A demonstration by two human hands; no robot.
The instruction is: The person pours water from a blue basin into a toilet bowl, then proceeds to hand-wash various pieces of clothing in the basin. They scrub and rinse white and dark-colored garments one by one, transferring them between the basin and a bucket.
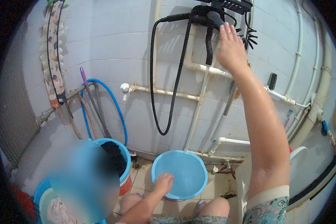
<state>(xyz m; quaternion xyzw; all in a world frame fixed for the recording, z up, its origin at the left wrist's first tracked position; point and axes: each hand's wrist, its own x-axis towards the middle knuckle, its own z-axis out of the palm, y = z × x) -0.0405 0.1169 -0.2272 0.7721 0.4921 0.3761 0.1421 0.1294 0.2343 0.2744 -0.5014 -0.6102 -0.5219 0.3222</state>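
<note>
My right hand [231, 46] is raised to the black shower fixture [201, 16] on the wall. Its outstretched fingertips touch a dark grey lever [215, 18] there, without wrapping round it. A black spout [209, 46] points down below the fixture, and a ribbed black hose [152, 74] hangs in a long loop. Low in front of me, my left hand [163, 184] hovers over the left side of a light blue basin [196, 183]. Its fingers are curled together and no object shows in them. The basin seems to hold clear water.
At lower left, a blue bucket [126, 156] holds dark cloth [114, 158]; a large blurred patch covers things beside it. Pale cloth [58, 212] lies in a greenish tub [44, 203]. White pipes [168, 92] and a white tap [126, 88] line the tiled wall. A blue hose [117, 108] hangs left.
</note>
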